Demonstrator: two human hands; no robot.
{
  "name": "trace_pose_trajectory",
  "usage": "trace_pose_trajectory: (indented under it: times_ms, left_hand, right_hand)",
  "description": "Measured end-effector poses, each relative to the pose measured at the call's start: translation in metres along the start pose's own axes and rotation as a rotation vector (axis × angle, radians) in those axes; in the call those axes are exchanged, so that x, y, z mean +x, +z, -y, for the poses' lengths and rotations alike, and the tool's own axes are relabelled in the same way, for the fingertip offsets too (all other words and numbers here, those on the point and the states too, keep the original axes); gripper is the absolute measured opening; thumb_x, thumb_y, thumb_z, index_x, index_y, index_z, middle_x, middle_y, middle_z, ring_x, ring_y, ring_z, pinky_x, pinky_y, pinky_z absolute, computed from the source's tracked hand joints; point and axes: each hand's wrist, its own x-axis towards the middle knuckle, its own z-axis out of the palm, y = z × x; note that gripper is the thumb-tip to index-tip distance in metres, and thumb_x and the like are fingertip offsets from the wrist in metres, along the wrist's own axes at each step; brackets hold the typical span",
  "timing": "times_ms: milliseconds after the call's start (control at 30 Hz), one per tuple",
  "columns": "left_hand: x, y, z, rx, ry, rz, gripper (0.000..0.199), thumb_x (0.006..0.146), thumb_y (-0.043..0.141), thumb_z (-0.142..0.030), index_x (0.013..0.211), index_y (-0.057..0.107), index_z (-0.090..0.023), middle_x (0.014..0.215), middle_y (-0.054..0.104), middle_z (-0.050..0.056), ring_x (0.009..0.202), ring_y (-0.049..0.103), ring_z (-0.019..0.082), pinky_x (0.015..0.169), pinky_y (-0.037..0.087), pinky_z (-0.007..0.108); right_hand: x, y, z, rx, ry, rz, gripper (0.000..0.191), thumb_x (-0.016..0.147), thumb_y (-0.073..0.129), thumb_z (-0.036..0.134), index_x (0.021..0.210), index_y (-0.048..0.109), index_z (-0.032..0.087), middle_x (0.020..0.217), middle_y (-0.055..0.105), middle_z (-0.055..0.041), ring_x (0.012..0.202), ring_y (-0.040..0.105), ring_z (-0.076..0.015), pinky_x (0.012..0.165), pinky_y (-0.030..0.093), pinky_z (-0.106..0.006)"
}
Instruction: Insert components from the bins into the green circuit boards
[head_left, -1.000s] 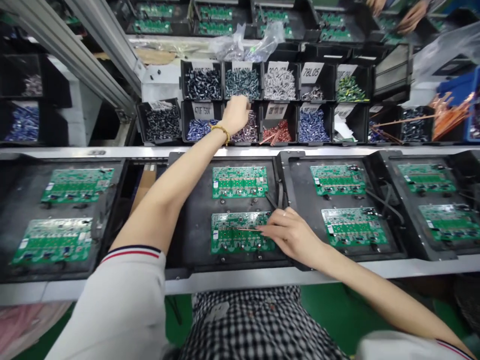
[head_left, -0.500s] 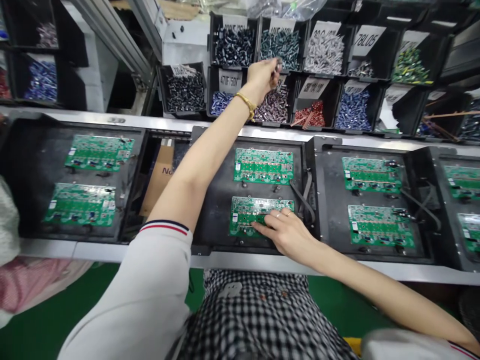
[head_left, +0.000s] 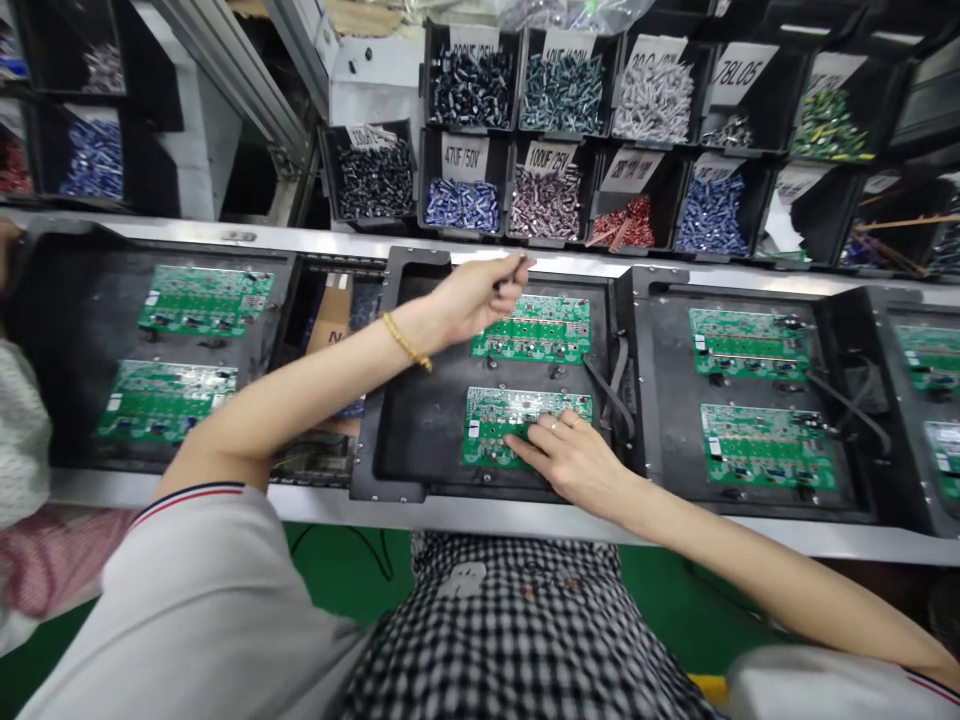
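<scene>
My left hand (head_left: 480, 292), with a yellow bracelet at its wrist, is over the upper edge of the upper green circuit board (head_left: 551, 328). Its fingers are pinched on a small dark part (head_left: 517, 266) too small to name. My right hand (head_left: 570, 450) wears rings and lies over the right half of the lower green circuit board (head_left: 487, 425). The index finger points left onto this board and the other fingers are curled; what they may hold is hidden. Both boards lie in a black tray (head_left: 427, 400).
Part bins stand along the back, among them one of purplish capacitors (head_left: 545, 200) and one of red parts (head_left: 630, 222). More boards lie in a tray at the right (head_left: 667, 440) and at the left (head_left: 67, 330). A co-worker's sleeve (head_left: 22, 430) is at the left edge.
My left hand has moved from the bins down and toward me, over the upper board, with its fingers still pinched. My right hand has stayed at the lower board.
</scene>
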Motion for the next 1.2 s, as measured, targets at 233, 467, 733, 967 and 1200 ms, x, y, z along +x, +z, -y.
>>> trace_pose_trajectory:
  times_ms: [233, 467, 733, 967, 1200]
  left_hand:
    - [-0.061, -0.008, 0.047, -0.005, -0.182, 0.119, 0.024, 0.093, 0.048, -0.024, 0.078, 0.06, -0.01, 0.066, 0.042, -0.001, 0.046, 0.029, 0.002, 0.041, 0.021, 0.016]
    - [-0.071, 0.008, 0.071, 0.113, -0.106, 0.17, 0.025, 0.091, 0.051, -0.03, 0.074, 0.056, -0.012, 0.065, 0.045, -0.002, 0.049, 0.032, 0.004, 0.044, 0.023, 0.017]
    - [-0.066, 0.013, 0.07, -0.037, -0.223, 0.158, 0.023, 0.093, 0.045, -0.023, 0.085, 0.061, -0.008, 0.065, 0.051, 0.0, 0.048, 0.04, 0.004, 0.045, 0.03, 0.017]
    - [-0.05, 0.011, 0.066, -0.12, -0.172, 0.039, 0.024, 0.095, 0.04, -0.017, 0.081, 0.058, -0.008, 0.074, 0.062, 0.007, 0.061, 0.057, 0.009, 0.055, 0.041, 0.019]
    - [-0.046, 0.019, 0.067, -0.185, -0.101, 0.019, 0.015, 0.089, 0.055, -0.013, 0.09, 0.068, -0.007, 0.069, 0.055, 0.001, 0.049, 0.039, 0.001, 0.045, 0.029, 0.013]
  right_hand:
    - [-0.001, -0.016, -0.008, 0.116, 0.108, 0.003, 0.027, 0.086, 0.048, 0.012, 0.106, 0.066, 0.018, 0.089, 0.065, -0.0062, 0.082, 0.055, -0.0176, 0.067, 0.032, -0.031]
    - [0.01, -0.047, -0.035, 0.411, 0.519, -0.404, 0.015, 0.085, 0.057, 0.027, 0.09, 0.068, 0.018, 0.1, 0.07, -0.0062, 0.094, 0.063, -0.0174, 0.076, 0.039, -0.031]
    - [-0.002, -0.053, -0.048, 0.313, 0.457, -0.236, 0.014, 0.087, 0.052, 0.024, 0.084, 0.064, 0.018, 0.088, 0.071, -0.0028, 0.083, 0.063, -0.0166, 0.074, 0.029, -0.033]
    - [-0.014, -0.026, -0.064, 0.267, 0.348, 0.116, 0.017, 0.086, 0.045, 0.017, 0.084, 0.062, 0.016, 0.095, 0.067, -0.0047, 0.083, 0.058, -0.0169, 0.071, 0.019, -0.033]
    - [-0.01, -0.02, -0.063, 0.111, 0.296, 0.128, 0.018, 0.087, 0.043, 0.017, 0.083, 0.06, 0.014, 0.092, 0.065, -0.0059, 0.081, 0.052, -0.0176, 0.073, 0.018, -0.034]
